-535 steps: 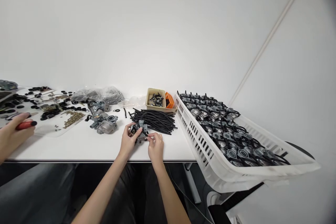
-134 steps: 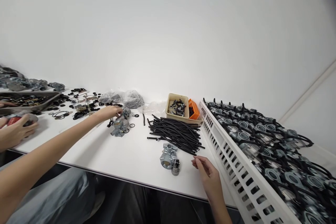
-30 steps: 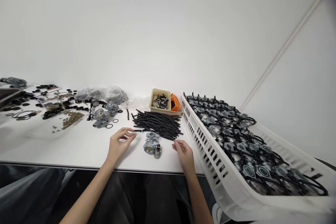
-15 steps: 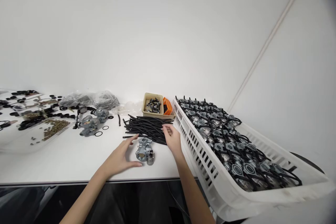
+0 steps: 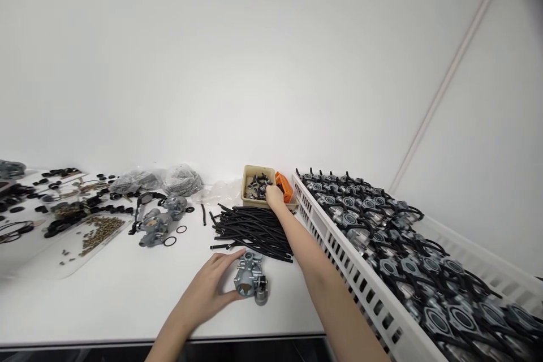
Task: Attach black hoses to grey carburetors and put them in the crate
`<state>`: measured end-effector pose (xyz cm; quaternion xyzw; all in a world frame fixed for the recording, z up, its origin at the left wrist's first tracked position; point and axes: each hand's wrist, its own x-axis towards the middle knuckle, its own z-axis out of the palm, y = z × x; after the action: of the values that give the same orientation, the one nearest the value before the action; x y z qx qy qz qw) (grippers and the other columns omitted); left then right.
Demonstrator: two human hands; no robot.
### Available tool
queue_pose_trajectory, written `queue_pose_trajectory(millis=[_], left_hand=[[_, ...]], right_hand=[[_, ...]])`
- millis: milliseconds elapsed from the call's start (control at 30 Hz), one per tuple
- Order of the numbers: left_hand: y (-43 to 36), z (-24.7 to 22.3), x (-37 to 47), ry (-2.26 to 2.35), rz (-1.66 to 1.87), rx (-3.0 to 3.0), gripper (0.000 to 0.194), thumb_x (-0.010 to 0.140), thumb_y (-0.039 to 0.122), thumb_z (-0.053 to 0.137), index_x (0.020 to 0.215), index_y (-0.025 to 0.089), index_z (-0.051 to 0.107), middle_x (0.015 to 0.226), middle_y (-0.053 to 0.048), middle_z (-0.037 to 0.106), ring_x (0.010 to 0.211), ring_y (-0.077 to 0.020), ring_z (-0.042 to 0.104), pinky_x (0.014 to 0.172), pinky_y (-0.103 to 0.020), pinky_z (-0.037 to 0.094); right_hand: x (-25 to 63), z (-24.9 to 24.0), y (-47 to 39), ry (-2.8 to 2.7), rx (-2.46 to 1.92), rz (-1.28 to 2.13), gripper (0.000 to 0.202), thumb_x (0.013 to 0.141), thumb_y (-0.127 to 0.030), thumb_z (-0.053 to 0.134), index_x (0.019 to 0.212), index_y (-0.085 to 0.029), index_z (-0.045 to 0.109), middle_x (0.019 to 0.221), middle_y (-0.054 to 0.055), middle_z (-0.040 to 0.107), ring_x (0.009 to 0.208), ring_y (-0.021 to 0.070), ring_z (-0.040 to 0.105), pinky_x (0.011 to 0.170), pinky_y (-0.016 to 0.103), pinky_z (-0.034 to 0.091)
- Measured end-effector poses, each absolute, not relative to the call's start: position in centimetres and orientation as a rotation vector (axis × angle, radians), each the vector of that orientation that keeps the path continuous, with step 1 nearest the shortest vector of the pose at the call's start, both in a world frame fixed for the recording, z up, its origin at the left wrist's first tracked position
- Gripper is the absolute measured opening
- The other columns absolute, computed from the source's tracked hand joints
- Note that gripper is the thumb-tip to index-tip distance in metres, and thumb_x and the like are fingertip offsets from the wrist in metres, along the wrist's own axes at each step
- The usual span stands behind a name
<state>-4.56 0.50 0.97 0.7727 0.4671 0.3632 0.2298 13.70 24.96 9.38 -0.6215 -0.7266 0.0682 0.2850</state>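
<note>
A grey metal carburetor (image 5: 248, 277) stands near the table's front edge. My left hand (image 5: 212, 285) is closed round its left side, thumb in front and fingers behind. My right hand (image 5: 275, 197) reaches over the black hoses (image 5: 250, 229) to the cream tray (image 5: 251, 202) of small metal and black parts at the back. Its fingertips are at the parts on the tray's right side; they are bunched, and whatever they hold is hidden. An orange basket (image 5: 285, 184) sits just right of that hand.
A white crate (image 5: 360, 294) full of carburetors with black hoses fills the right. More carburetors (image 5: 155, 226), rubber rings (image 5: 169, 241), bagged parts (image 5: 182, 181) and a clear tray with brass pieces (image 5: 102, 232) lie left. A wall stands behind.
My right hand has moved from the hoses back to the cream tray. My left hand has closed on the carburetor. The view has shifted, so the table things appear lower.
</note>
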Motion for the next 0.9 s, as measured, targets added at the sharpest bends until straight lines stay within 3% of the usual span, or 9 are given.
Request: queue_pose_trajectory(millis=[200, 333, 433, 533, 633, 800, 900], left_hand=[[0.4, 0.8, -4.6, 1.263, 1.015, 2.102, 0.070, 0.077, 0.041, 0.068, 0.140, 0.039, 0.038, 0.127, -0.008, 0.055, 0.118, -0.0278, 0.050, 0.102, -0.044, 0.039], [0.3, 0.5, -4.7, 1.293, 1.009, 2.061, 0.086, 0.069, 0.047, 0.073, 0.144, 0.035, 0.033, 0.127, -0.011, 0.055, 0.119, -0.0306, 0.051, 0.101, -0.046, 0.039], [0.4, 0.3, -4.8, 1.315, 0.988, 2.015, 0.089, 0.069, 0.051, 0.072, 0.145, 0.032, 0.030, 0.131, -0.012, 0.054, 0.121, -0.0300, 0.051, 0.103, -0.045, 0.038], [0.7, 0.4, -4.5, 1.328, 1.001, 1.933, 0.086, 0.069, 0.052, 0.071, 0.143, 0.027, 0.035, 0.135, -0.013, 0.052, 0.124, -0.0298, 0.048, 0.105, -0.045, 0.036], [1.0, 1.1, -3.3, 1.272, 1.018, 1.830, 0.081, 0.068, 0.051, 0.073, 0.137, 0.022, 0.042, 0.134, -0.015, 0.053, 0.123, -0.0292, 0.050, 0.105, -0.045, 0.036], [1.1, 1.7, -0.7, 1.145, 1.101, 1.714, 0.067, 0.067, 0.050, 0.074, 0.121, 0.020, 0.048, 0.118, -0.012, 0.063, 0.108, -0.0266, 0.061, 0.095, -0.041, 0.045], [0.7, 1.5, -0.4, 1.214, 1.186, 1.711, 0.067, 0.065, 0.050, 0.075, 0.118, 0.021, 0.045, 0.113, -0.012, 0.065, 0.104, -0.0273, 0.062, 0.092, -0.041, 0.047]], right_hand=[[15.7, 10.2, 22.6, -1.790, -1.507, 0.095, 0.027, 0.092, -0.026, 0.044, 0.105, -0.012, 0.062, 0.109, 0.015, 0.067, 0.102, 0.0215, 0.061, 0.092, 0.031, 0.042], [15.9, 9.9, 19.2, -1.393, -1.127, 0.440, 0.031, 0.090, -0.042, 0.040, 0.098, -0.017, 0.056, 0.095, 0.010, 0.069, 0.071, 0.0180, 0.063, 0.069, 0.030, 0.049], [15.2, 8.3, 16.2, -1.219, -0.857, 0.844, 0.031, 0.086, -0.051, 0.047, 0.095, -0.022, 0.051, 0.082, 0.005, 0.070, 0.049, 0.0137, 0.053, 0.048, 0.027, 0.042], [14.5, 6.2, 13.8, -1.117, -0.720, 1.139, 0.032, 0.081, -0.053, 0.056, 0.090, -0.023, 0.048, 0.073, 0.001, 0.068, 0.045, 0.0115, 0.051, 0.042, 0.023, 0.036], [14.0, 4.9, 12.6, -1.009, -0.642, 1.339, 0.036, 0.075, -0.051, 0.066, 0.091, -0.023, 0.050, 0.077, 0.002, 0.070, 0.056, 0.0134, 0.060, 0.049, 0.024, 0.043], [14.0, 4.5, 12.0, -0.942, -0.540, 1.541, 0.047, 0.062, -0.035, 0.082, 0.101, -0.019, 0.060, 0.087, 0.005, 0.072, 0.074, 0.0167, 0.067, 0.069, 0.030, 0.053], [14.1, 4.6, 11.7, -0.948, -0.510, 1.617, 0.039, 0.062, -0.032, 0.082, 0.095, -0.015, 0.067, 0.087, 0.007, 0.071, 0.077, 0.0167, 0.067, 0.074, 0.030, 0.053]])
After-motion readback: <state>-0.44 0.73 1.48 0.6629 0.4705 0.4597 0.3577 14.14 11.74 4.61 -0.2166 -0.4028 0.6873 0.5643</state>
